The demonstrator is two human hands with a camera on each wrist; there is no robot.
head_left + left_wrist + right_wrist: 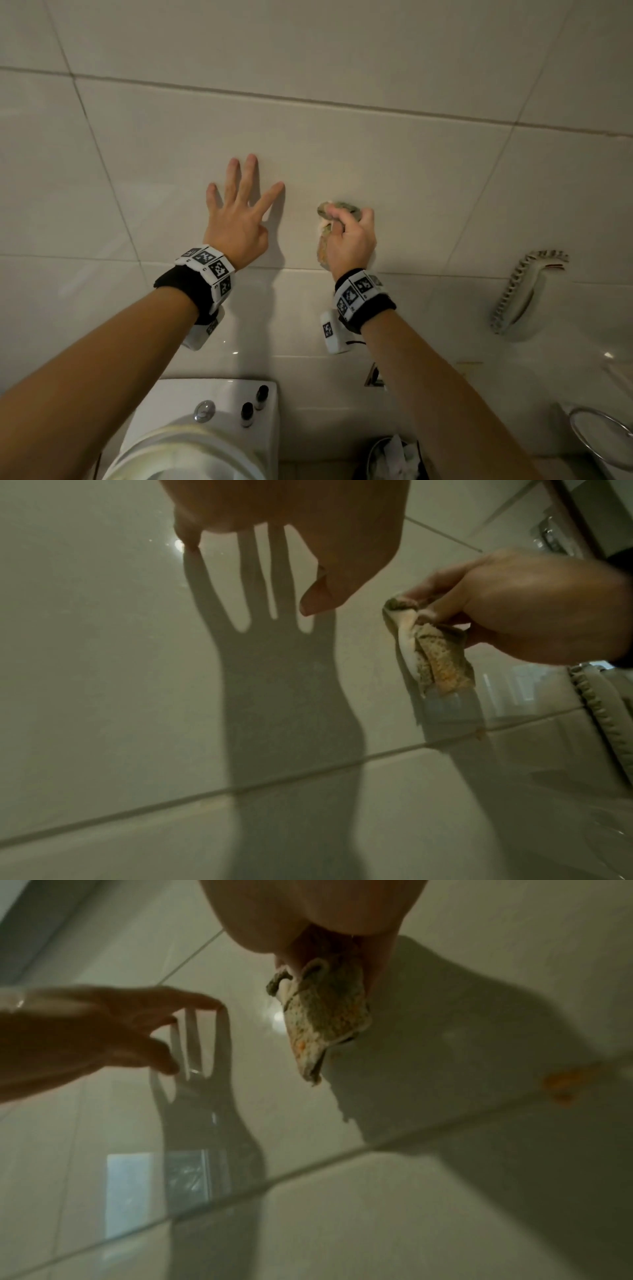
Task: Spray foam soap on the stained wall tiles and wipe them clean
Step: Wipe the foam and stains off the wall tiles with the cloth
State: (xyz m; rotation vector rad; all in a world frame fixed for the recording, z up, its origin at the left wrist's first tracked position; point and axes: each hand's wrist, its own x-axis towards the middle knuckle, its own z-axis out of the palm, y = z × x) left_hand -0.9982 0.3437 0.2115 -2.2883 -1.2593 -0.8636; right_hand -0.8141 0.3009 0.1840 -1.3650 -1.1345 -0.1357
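My right hand [349, 233] grips a crumpled, dirty cloth [325, 236] and holds it against the pale wall tile [411, 178]. The cloth [435, 653] is stained green and orange; its loose end [325, 1023] hangs below my fingers. My left hand [239, 209] lies flat on the same tile, fingers spread, a hand's width left of the cloth. Its fingertips [209, 1004] touch the glossy surface. An orange stain [561, 1085] sits on the grout line lower right of the cloth. No foam bottle is in view.
A toilet cistern [212, 394] with two small dark bottles [253, 406] stands below my arms. A ridged wall holder [520, 291] hangs at the right, a bin [394, 455] with paper sits on the floor, and a metal ring [599, 438] shows at the right edge.
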